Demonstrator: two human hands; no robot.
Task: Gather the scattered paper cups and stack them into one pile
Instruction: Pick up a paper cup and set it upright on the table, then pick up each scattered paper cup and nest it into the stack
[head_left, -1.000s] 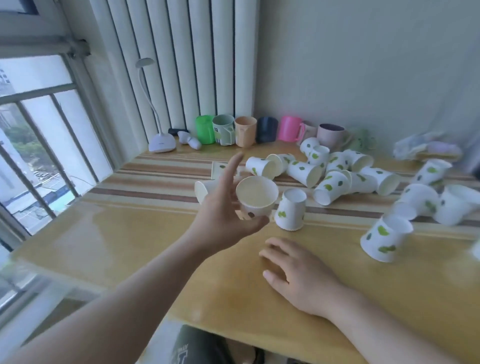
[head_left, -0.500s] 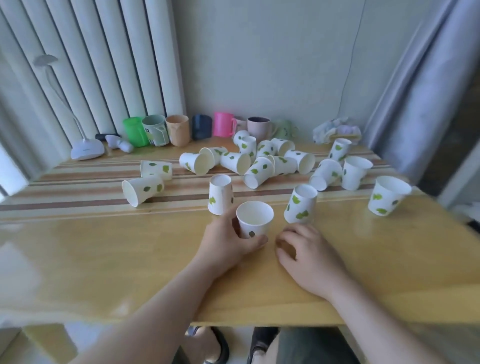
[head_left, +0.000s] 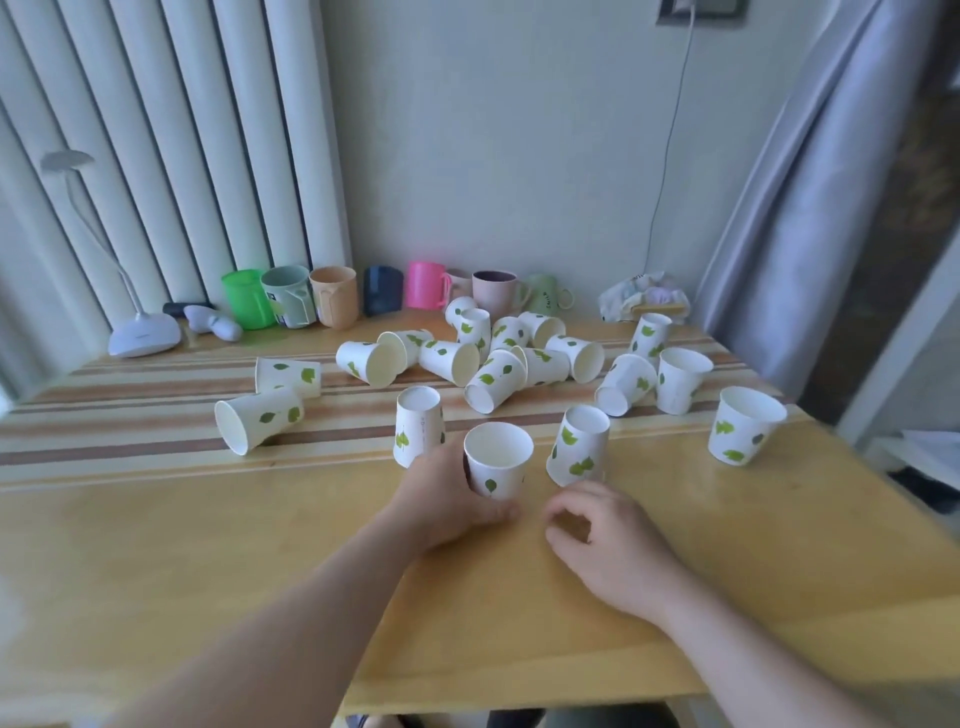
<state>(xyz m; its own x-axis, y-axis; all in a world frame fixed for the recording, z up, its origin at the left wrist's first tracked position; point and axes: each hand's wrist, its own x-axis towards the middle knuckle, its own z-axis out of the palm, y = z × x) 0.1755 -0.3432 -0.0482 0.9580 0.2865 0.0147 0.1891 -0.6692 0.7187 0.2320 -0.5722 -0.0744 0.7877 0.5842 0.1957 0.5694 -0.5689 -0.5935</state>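
White paper cups with green leaf prints are scattered over the wooden table (head_left: 156, 545). My left hand (head_left: 447, 499) grips one upright cup (head_left: 497, 465) that stands on the table near the front middle. My right hand (head_left: 608, 540) rests on the table just right of it, fingers loosely curled, holding nothing. An upside-down cup (head_left: 418, 431) stands behind my left hand, and another upside-down cup (head_left: 579, 452) stands just beyond my right hand. Two cups (head_left: 260, 418) lie on their sides at the left. A cluster of cups (head_left: 488, 358) lies in the middle back. Upright cups (head_left: 745, 423) stand at the right.
A row of coloured plastic mugs (head_left: 332, 296) lines the back wall. A white desk lamp (head_left: 143, 335) stands at the back left, beside a radiator. A crumpled bag (head_left: 644, 301) sits at the back right by a grey curtain (head_left: 810, 208). The table's right edge drops off near the curtain.
My left hand has brought the cup down from the air and set it on the table. My head has turned right, so the window has left the view. My right hand has curled slightly.
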